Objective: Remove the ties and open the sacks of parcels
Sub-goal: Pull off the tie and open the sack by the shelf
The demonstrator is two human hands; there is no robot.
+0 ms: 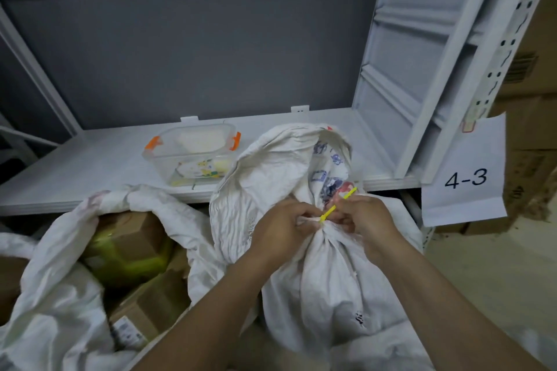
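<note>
A white woven sack (325, 277) stands in front of me, its neck bunched and cinched by a yellow zip tie (330, 211). The tie's tail sticks up to the right past the sack's loose printed top (289, 156). My left hand (280, 227) pinches the sack's neck just left of the tie's head. My right hand (366, 217) grips the neck and the tie from the right, fingers curled round them. A second white sack (57, 289) lies open at the left with several cardboard parcels (141, 238) showing inside.
A white metal shelf (99, 172) runs behind the sacks and carries a clear plastic box (193, 153) with orange clips. The shelf's upright (470, 75) rises at the right, with a paper label reading 4-3 (465, 178). Cardboard boxes (530, 135) stack beyond it.
</note>
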